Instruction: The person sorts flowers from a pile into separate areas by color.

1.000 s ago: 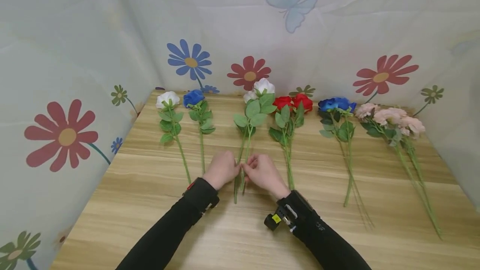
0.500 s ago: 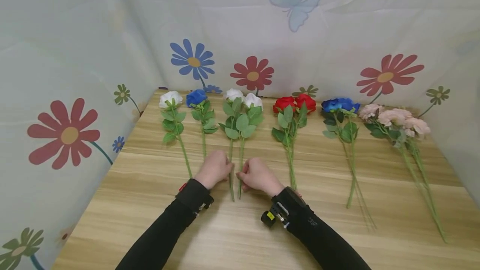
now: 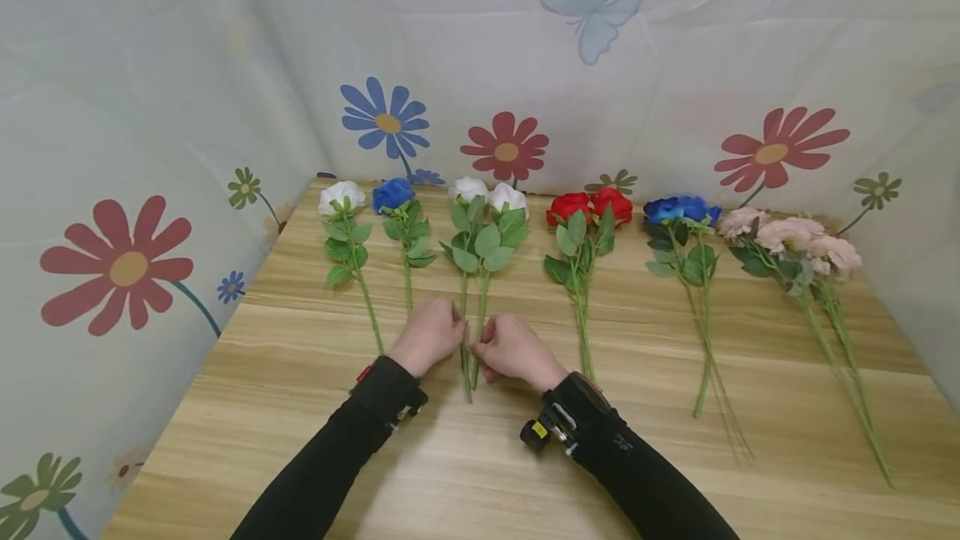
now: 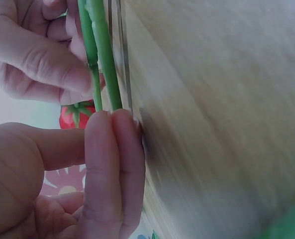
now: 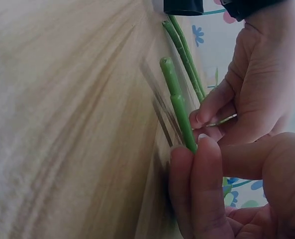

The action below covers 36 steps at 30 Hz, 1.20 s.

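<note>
Two white roses lie side by side in the middle of the head view: the left white rose [image 3: 468, 190] and the right white rose [image 3: 507, 197], heads toward the back and leafy stems running forward. My left hand [image 3: 432, 333] pinches the left rose's stem low down. Opposite it, my right hand [image 3: 513, 350] pinches the right rose's stem. The two green stems [image 4: 103, 55] run close together between the hands in the left wrist view. A cut stem end [image 5: 170, 74] sticks out past my right fingertips [image 5: 207, 154], just over the wood.
Left of my hands lie a single white rose [image 3: 342, 199] and a blue rose [image 3: 392, 196]. On the right are two red roses [image 3: 568, 209], a blue pair [image 3: 678, 209] and pink flowers [image 3: 787, 234]. A flower-printed cloth [image 3: 637, 65] stands behind the wooden table [image 3: 465, 473].
The white roses swung left and came down flat, their heads spreading side by side. Over the last half second the stems drew closer together near the bottom, both hands still holding them.
</note>
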### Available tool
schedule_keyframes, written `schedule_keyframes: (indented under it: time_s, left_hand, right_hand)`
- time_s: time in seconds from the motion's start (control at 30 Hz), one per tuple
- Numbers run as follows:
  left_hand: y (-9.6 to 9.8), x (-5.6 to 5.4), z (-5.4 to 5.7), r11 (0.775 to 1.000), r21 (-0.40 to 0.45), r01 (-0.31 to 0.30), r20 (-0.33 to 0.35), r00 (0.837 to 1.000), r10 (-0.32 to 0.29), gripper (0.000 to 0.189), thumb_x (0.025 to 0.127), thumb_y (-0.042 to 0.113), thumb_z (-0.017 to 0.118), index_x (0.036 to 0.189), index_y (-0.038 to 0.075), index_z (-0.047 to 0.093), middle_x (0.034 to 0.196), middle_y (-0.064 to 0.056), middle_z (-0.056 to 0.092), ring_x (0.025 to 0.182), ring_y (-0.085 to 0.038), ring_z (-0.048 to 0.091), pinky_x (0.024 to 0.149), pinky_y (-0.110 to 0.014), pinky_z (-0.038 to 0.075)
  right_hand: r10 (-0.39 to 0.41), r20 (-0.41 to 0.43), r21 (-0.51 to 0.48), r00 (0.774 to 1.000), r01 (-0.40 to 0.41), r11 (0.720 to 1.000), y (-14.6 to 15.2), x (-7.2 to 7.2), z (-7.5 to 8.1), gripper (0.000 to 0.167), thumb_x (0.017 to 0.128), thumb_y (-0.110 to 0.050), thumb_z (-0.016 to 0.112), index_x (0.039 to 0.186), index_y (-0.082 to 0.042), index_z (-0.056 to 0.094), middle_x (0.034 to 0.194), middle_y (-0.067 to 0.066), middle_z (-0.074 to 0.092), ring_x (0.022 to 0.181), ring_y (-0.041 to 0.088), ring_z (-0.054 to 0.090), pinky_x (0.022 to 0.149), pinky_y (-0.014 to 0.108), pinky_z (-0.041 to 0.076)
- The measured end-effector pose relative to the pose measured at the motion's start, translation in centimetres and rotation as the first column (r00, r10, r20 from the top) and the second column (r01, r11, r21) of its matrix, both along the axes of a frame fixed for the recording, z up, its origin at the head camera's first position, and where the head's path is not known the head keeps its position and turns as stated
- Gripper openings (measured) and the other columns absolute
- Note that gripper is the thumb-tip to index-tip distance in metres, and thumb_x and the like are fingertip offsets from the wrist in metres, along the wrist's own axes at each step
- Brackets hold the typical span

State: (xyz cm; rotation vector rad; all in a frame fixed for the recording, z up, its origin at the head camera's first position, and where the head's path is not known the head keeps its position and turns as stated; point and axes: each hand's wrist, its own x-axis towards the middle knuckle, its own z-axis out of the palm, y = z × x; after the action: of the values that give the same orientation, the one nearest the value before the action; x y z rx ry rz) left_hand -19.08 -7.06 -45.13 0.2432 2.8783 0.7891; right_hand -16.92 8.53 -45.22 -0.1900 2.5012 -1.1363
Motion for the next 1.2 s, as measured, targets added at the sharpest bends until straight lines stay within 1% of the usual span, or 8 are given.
schedule_keyframes:
  time_s: [0.23,0.37,0.53,0.77,0.9,1.0,1.1,1.2]
  left_hand:
    - [0.4,-0.3,-0.1,1.0,-0.009,0.019,-0.032,0.999,-0.019,0.011,0.093,0.012,0.065,0.092,0.001,0.068,0.085,-0.013,0.07,0.071,-0.024,0.062,0.063,-0.031,0.049]
    - [0.2,-0.3,0.0,1.0,-0.013,0.017,-0.014,1.0,-0.018,0.02,0.094,0.013,0.065,0.106,-0.002,0.07,0.104,-0.019,0.073,0.086,-0.027,0.067,0.077,-0.038,0.056]
    - [-0.5,0.2,0.8,1.0,0.01,-0.01,0.004,1.0,0.01,0.026,0.097,0.016,0.062,0.115,-0.002,0.069,0.111,-0.019,0.072,0.081,-0.025,0.064,0.075,-0.038,0.054]
    - [-2.5,1.0,2.2,0.999,-0.009,-0.04,-0.062,0.997,0.039,0.024,0.1,0.018,0.06,0.114,0.0,0.068,0.072,-0.009,0.066,0.053,-0.014,0.049,0.05,-0.025,0.036]
    - [-4.0,1.3,3.0,0.996,-0.009,-0.086,-0.112,0.99,0.085,0.022,0.099,0.017,0.059,0.11,0.0,0.067,0.063,-0.004,0.057,0.047,-0.013,0.044,0.046,-0.024,0.032]
    - [-5.3,1.3,3.3,0.992,-0.025,-0.121,-0.162,0.98,0.115,0.021,0.098,0.015,0.06,0.108,-0.002,0.067,0.062,-0.005,0.058,0.046,-0.013,0.045,0.045,-0.024,0.031]
    - [-6.5,1.4,3.3,0.988,-0.048,-0.15,-0.193,0.971,0.138,0.021,0.098,0.015,0.06,0.107,-0.003,0.067,0.06,-0.006,0.058,0.047,-0.014,0.046,0.044,-0.025,0.032]
    - [-7.5,1.5,3.1,0.981,-0.065,-0.182,-0.205,0.965,0.166,0.023,0.098,0.017,0.06,0.106,-0.004,0.066,0.062,-0.009,0.06,0.048,-0.017,0.048,0.044,-0.027,0.033]
  right_hand:
    - [0.019,-0.039,0.019,0.999,-0.018,1.0,0.1,-0.1,-0.1,0.016,0.094,-0.013,0.069,0.085,-0.004,0.059,0.056,0.006,0.067,0.051,0.013,0.066,0.049,0.022,0.042]
    - [0.003,-0.029,0.036,1.0,-0.002,0.999,0.3,0.0,0.1,0.017,0.095,-0.016,0.068,0.087,-0.005,0.06,0.06,0.006,0.068,0.052,0.014,0.067,0.05,0.023,0.045]
    - [-0.007,-0.038,0.076,0.999,0.01,0.997,0.8,0.1,0.7,0.02,0.097,-0.021,0.067,0.085,-0.006,0.062,0.061,0.006,0.068,0.052,0.015,0.066,0.051,0.025,0.046]
    - [0.001,-0.122,0.055,0.992,0.006,0.998,1.5,0.0,1.9,0.018,0.098,-0.02,0.064,0.096,-0.003,0.068,0.059,0.008,0.067,0.047,0.011,0.055,0.048,0.023,0.04]
    - [-0.021,-0.197,-0.09,0.98,0.004,0.996,1.4,-0.1,2.4,0.021,0.099,-0.018,0.061,0.109,-0.001,0.066,0.072,0.011,0.069,0.054,0.013,0.058,0.049,0.022,0.042]
    - [-0.066,-0.176,-0.29,0.982,0.012,0.957,1.1,-0.1,2.6,0.028,0.099,-0.014,0.058,0.119,0.004,0.063,0.09,0.02,0.071,0.071,0.019,0.067,0.062,0.024,0.054]
    - [-0.113,-0.076,-0.477,0.991,0.063,0.877,0.6,0.0,2.8,0.034,0.099,-0.009,0.053,0.128,0.008,0.057,0.105,0.027,0.068,0.084,0.019,0.07,0.076,0.027,0.06]
    - [-0.15,0.011,-0.572,0.989,0.13,0.81,0.2,0.1,2.9,0.035,0.1,-0.006,0.052,0.132,0.008,0.054,0.111,0.029,0.065,0.086,0.013,0.068,0.082,0.027,0.06]
